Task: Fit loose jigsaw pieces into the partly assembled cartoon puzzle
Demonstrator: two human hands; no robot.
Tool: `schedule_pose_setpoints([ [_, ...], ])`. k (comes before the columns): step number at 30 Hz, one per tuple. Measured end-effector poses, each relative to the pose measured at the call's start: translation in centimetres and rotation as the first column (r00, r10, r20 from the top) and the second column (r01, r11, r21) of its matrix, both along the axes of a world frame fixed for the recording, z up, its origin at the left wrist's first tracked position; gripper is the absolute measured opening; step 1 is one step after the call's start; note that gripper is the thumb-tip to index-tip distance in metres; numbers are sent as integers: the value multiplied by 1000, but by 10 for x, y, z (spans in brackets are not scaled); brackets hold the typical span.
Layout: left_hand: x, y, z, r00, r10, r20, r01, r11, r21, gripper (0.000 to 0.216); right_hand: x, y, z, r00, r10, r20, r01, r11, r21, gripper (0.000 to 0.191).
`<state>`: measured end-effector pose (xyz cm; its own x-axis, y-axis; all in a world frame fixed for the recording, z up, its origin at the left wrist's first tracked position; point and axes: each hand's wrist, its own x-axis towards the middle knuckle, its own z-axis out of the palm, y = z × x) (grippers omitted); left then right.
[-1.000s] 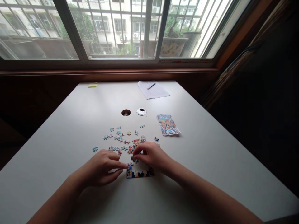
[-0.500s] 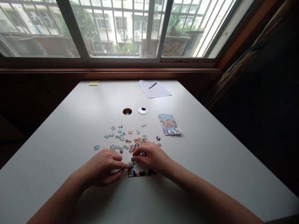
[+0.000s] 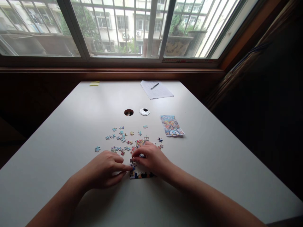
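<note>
On a white table (image 3: 59, 142), a left hand (image 3: 107, 168) and a right hand (image 3: 153, 156) are at a partly joined jigsaw (image 3: 142, 175).

The left hand holds nothing visible: its forefinger stretches to the jigsaw's left border, the other fingers loosely bent. The right hand pinches a small piece (image 3: 131, 160) between thumb and forefinger. The jigsaw lies flat just in front of the person, loose pieces (image 3: 97, 148) scattered beyond it. A sideways push from the pinch could skew the left border or part its joints, especially if the forefinger bears too lightly. The near border runs left to right, the left one points away from the person; the right hand hides too much to tell the long axis. The held piece looks set crosswise, though its shade and smallness leave that uncertain.
</note>
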<state>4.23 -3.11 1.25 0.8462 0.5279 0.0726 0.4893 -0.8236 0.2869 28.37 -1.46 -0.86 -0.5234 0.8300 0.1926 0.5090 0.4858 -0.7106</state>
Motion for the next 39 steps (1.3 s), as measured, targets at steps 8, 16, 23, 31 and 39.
schedule_pose_setpoints([
  [8,-1,0,1,1000,1,4,-1,1000,4,37,-1,-2,-2,999,27,37,-30,995,92,5],
  [16,0,0,0,1000,-4,4,4,1000,0,36,0,-1,-3,995,28,99,-44,986,163,7],
  [23,0,-1,1,999,-6,39,6,1000,-5,36,7,1,2,995,15,95,-34,979,200,9],
  [31,-7,3,1,996,36,78,-41,997,63,38,15,0,4,964,148,223,-218,917,334,13],
  [39,-5,4,-1,998,35,56,-39,997,71,38,18,-3,5,910,210,357,-342,867,363,12],
])
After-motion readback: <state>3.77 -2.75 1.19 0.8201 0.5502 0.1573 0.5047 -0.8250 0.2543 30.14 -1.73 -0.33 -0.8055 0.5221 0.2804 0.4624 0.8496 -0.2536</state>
